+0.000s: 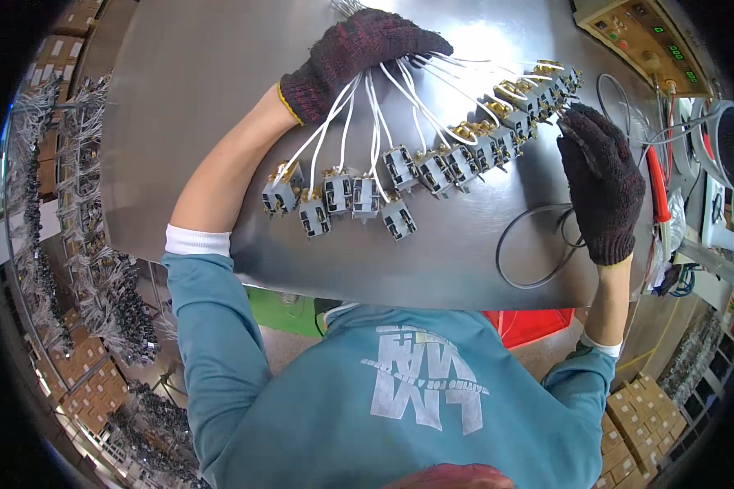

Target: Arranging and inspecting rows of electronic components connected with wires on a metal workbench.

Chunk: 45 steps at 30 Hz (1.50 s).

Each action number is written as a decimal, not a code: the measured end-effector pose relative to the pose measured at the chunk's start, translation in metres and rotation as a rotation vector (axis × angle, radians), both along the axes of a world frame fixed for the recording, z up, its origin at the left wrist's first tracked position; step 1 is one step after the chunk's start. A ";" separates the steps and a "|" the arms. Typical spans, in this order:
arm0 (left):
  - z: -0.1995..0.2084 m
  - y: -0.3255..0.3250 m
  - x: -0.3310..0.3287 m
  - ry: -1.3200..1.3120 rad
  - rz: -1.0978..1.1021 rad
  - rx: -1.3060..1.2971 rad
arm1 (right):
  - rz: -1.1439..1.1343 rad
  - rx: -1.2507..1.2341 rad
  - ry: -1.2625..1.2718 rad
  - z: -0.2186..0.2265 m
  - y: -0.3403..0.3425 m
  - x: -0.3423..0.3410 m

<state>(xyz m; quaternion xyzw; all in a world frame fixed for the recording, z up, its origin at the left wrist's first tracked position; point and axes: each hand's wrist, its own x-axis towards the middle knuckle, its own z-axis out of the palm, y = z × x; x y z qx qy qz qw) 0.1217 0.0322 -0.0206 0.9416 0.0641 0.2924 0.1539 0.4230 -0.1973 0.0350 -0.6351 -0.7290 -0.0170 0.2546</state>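
Observation:
My left hand (367, 55), in a dark knitted glove, is closed round a bundle of white wires (412, 90) near the far side of the table. The wires fan out to several small grey box-shaped electrical parts (400, 167) with brass-coloured fittings. Some lie loosely at the left; the others sit side by side in a slanting row up to the right. At that row's right end is my right hand (602, 183), also gloved, its fingers bent together close to the last parts. Whatever its fingertips hold is hidden. A thin grey cable (501, 253) loops out from beneath this hand.
All this lies on a metal tabletop (367, 265). A tester box with lit green digits (644, 37) stands at the far right, leads hanging from it. Beside my right hand are a red-handled tool (659, 187) and a white round device (716, 143). A red bin (530, 326) shows below the near edge.

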 end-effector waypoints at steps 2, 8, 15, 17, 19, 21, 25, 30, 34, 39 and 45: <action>0.002 -0.002 0.000 -0.007 0.009 0.014 | 0.005 0.004 -0.022 -0.002 -0.001 -0.001; 0.009 -0.003 -0.003 0.038 0.016 0.018 | -0.128 -0.150 0.676 -0.007 -0.016 -0.030; 0.009 0.002 -0.001 -0.005 -0.060 0.003 | -0.048 0.028 0.071 -0.014 -0.008 -0.029; 0.007 0.008 -0.002 -0.004 -0.101 0.024 | -0.061 0.005 0.114 -0.013 -0.008 -0.037; 0.000 0.018 0.007 -0.185 -0.161 0.201 | -0.086 -0.004 0.113 -0.011 -0.007 -0.038; -0.003 0.020 0.006 -0.192 -0.153 0.245 | -0.079 -0.024 0.083 -0.008 -0.006 -0.038; -0.001 0.017 0.005 -0.197 -0.109 0.329 | -0.166 -0.043 0.537 0.000 -0.023 -0.054; 0.014 0.001 0.003 -0.150 -0.008 0.217 | -0.141 -0.079 0.427 -0.009 -0.027 -0.055; 0.023 -0.006 -0.003 -0.073 0.067 0.072 | -0.138 -0.109 0.099 -0.001 -0.022 -0.061; -0.001 0.019 0.002 -0.222 -0.058 0.370 | -0.108 -0.030 0.310 -0.001 -0.024 -0.063; 0.010 0.006 0.004 -0.102 -0.011 0.077 | -0.185 0.011 0.392 -0.005 -0.029 -0.071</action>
